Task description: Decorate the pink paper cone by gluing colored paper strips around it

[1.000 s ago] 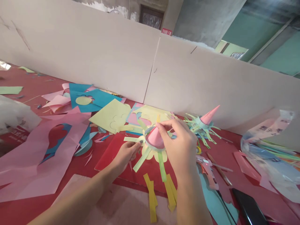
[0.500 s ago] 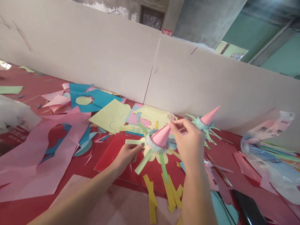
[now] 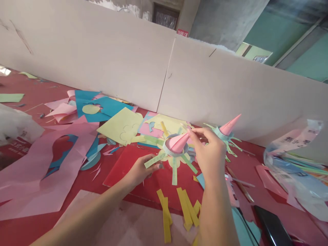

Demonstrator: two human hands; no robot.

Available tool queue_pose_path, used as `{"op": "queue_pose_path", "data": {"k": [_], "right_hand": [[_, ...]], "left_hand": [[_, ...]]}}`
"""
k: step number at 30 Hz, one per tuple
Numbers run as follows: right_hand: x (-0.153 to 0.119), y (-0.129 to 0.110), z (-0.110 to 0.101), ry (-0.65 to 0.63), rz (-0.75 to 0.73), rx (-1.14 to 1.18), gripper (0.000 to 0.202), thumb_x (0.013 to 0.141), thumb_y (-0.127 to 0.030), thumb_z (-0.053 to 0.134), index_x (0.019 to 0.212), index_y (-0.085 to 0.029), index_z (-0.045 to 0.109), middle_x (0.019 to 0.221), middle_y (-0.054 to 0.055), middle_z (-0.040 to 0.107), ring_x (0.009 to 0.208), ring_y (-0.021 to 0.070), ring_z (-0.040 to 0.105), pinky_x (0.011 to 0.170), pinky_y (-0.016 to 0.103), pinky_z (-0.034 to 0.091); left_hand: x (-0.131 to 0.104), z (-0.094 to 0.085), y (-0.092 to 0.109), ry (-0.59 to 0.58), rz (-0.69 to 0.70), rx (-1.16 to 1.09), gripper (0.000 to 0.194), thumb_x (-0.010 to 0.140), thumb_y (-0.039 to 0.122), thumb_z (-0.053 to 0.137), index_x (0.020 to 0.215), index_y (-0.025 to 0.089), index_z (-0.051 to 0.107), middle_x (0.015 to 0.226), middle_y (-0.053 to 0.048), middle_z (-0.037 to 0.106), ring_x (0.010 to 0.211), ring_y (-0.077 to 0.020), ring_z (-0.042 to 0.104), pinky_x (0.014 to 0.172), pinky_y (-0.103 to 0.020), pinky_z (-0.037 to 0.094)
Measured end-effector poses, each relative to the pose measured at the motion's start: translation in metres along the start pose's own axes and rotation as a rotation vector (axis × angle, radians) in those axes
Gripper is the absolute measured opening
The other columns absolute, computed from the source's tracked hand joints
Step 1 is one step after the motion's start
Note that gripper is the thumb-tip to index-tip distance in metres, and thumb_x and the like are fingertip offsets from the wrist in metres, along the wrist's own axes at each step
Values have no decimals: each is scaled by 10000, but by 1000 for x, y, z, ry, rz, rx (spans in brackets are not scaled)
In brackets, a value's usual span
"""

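Observation:
A paper piece with a pink cone point(image 3: 178, 143), a pale blue ring point(image 3: 167, 150) around it, a pale yellow scalloped flower base point(image 3: 169, 161) and green strips point(image 3: 174, 172) spreading outward hangs over a red sheet. My right hand point(image 3: 208, 147) pinches the cone by its tip, tilting it up to the right. At the piece's left, my left hand point(image 3: 143, 169) has thumb and fingers apart, one green strip crossing in front of its fingers. A similar finished-looking cone piece point(image 3: 228, 131) stands behind my right hand.
Yellow strips point(image 3: 166, 218) lie in front. Pink point(image 3: 15, 191), blue point(image 3: 110, 106) and pale yellow paper point(image 3: 121, 126) covers the left and back. To the right are a phone point(image 3: 271, 223), a pink device point(image 3: 232, 191), a brush-like stick point(image 3: 241, 188) and a plastic bag point(image 3: 297, 164). A white partition point(image 3: 102, 54) stands behind.
The cone piece has turned, so its green strips point in new directions, and it has shifted slightly right and up. My left fingers have loosened from its edge.

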State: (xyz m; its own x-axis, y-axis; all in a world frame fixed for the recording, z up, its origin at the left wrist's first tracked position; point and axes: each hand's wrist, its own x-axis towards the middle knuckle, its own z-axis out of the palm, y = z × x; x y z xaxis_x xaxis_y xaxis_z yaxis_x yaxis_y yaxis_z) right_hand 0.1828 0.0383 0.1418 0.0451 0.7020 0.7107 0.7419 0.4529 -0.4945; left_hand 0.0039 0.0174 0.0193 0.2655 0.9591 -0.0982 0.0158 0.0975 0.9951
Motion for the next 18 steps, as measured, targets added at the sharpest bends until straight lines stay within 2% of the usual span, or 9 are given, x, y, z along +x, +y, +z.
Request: {"op": "queue_pose_path", "data": {"k": [3,7,11,15,18], "right_hand": [[0,1,2,4,24,29,131,823,-310,601,770,-197,642,758,-2,665,625,114,554,609,246,449],[-1,6,11,-9,41,87,144,823,-318,599,768,-190,637,754,7,666,655,121,585,613,243,463],[-1,14,20,-15,45,104,142,822,-312,594,784,-183,639,768,19,667,651,123,588,605,244,467],[-1,21,23,-36,21,101,125,817,-289,594,777,-184,649,780,25,673,676,129,595,626,248,471],[-1,24,25,-51,32,98,118,811,-279,597,760,-186,649,754,19,669,675,129,592,622,242,465]], "left_hand": [[-2,4,-3,-17,27,25,262,794,413,564,803,155,610,634,-3,576,440,-67,369,420,-204,298],[-3,8,-3,95,62,48,198,772,346,568,766,156,621,698,-38,634,535,-115,488,487,-221,366],[-2,4,-4,175,180,227,197,780,351,559,734,169,619,727,-42,647,673,-164,562,603,-245,408],[2,-5,-7,392,101,214,227,820,388,507,777,178,581,693,-19,621,506,-108,460,481,-220,339],[3,-10,-5,529,63,211,254,846,408,471,757,185,554,625,8,570,469,-98,411,463,-216,311]]}}
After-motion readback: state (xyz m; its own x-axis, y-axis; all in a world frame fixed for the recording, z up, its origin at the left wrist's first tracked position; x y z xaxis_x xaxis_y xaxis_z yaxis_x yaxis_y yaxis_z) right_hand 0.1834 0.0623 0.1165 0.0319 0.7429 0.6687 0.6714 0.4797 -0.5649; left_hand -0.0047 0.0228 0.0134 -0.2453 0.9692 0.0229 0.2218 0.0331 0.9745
